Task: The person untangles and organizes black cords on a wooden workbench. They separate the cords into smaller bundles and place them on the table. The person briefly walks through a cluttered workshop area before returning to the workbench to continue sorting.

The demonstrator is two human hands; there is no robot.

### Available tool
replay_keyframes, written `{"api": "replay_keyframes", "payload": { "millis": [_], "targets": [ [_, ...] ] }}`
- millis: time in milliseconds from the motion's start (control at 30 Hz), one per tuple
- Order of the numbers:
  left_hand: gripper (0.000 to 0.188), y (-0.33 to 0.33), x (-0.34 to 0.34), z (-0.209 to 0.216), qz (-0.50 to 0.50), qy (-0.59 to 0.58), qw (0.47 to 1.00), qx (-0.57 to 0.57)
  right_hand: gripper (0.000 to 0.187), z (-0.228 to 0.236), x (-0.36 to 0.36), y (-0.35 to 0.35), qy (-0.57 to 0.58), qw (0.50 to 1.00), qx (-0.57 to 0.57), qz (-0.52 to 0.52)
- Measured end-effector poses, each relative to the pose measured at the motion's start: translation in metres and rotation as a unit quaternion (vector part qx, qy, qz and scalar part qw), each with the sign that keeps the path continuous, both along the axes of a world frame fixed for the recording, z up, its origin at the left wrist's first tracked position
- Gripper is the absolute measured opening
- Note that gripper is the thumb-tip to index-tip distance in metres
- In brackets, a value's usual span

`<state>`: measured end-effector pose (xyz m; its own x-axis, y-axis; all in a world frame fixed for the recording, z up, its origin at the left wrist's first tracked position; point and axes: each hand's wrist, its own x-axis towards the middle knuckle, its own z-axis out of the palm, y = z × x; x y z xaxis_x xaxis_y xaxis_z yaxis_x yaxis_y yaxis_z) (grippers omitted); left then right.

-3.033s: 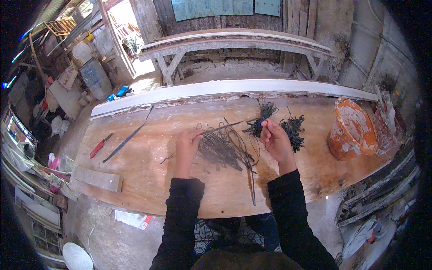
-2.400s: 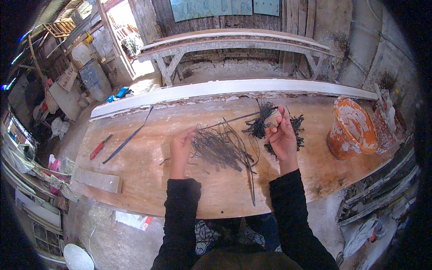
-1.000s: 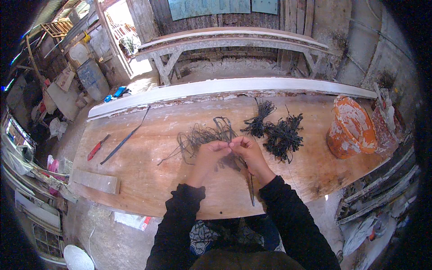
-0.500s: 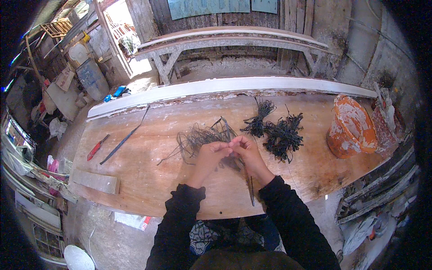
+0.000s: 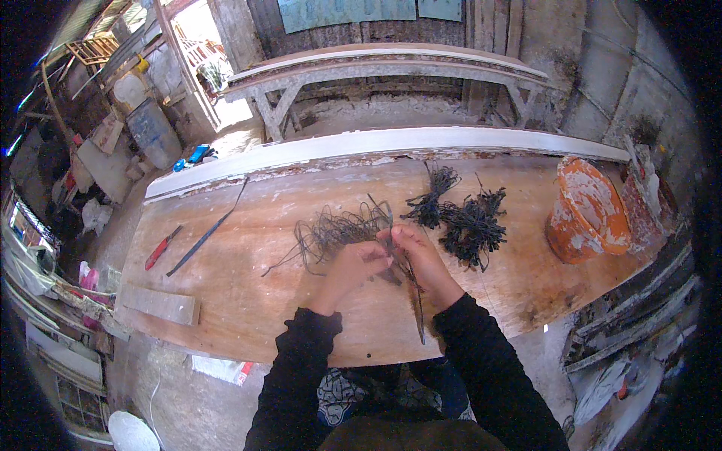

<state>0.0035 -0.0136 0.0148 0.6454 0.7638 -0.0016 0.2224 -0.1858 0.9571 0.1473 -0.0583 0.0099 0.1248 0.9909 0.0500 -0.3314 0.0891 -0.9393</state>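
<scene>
My right hand [image 5: 423, 259] is closed round a black strip [image 5: 419, 316]; one end sticks up past the fingers and the other hangs toward the table's near edge. Close beside it on the left, my left hand [image 5: 352, 269] has its fingers curled into a pinch near the strip; what they hold is too small to make out. Just beyond my hands a loose tangle of thin dark strands [image 5: 331, 229] lies on the wooden table [image 5: 241, 301]. To the right rest two bunched bundles of black strips, a smaller one [image 5: 430, 199] and a larger one [image 5: 475, 231].
A red-handled cutting tool [image 5: 163, 248], a long dark strap [image 5: 207, 237] and a flat wooden block [image 5: 162, 304] lie at left. An orange bucket [image 5: 564, 229] smeared with white stands at right. A long white beam [image 5: 391, 141] runs along the far edge.
My hands, fingertips together before, have parted slightly. The left has moved a little down; the right has shifted slightly right, still with the black strip.
</scene>
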Motion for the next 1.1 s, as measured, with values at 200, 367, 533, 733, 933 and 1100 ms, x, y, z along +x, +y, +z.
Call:
{"api": "replay_keyframes", "payload": {
  "millis": [200,367,533,733,933,1100],
  "targets": [
    [0.008,-0.004,0.004,-0.005,-0.084,-0.046,0.995,-0.023,0.041,-0.002,0.032,0.011,-0.062,0.992,-0.016,-0.107],
    [0.008,-0.006,-0.001,0.002,-0.167,-0.061,0.983,-0.044,0.041,-0.001,0.057,0.015,0.0,0.991,-0.012,-0.131],
    [0.007,0.002,-0.01,0.004,-0.179,-0.059,0.976,-0.111,0.032,-0.007,0.057,0.017,0.004,0.994,0.003,-0.11],
    [0.002,0.009,-0.013,-0.006,0.013,-0.261,0.908,-0.327,0.023,-0.001,0.028,0.012,-0.295,0.909,0.15,-0.251],
    [0.003,0.012,-0.008,-0.01,0.048,-0.339,0.867,-0.363,0.022,0.007,0.011,-0.006,-0.396,0.873,0.265,-0.104],
    [0.009,0.012,-0.006,-0.013,0.031,-0.364,0.852,-0.375,0.021,0.004,-0.001,-0.005,-0.403,0.861,0.298,-0.087]
  ]
}}
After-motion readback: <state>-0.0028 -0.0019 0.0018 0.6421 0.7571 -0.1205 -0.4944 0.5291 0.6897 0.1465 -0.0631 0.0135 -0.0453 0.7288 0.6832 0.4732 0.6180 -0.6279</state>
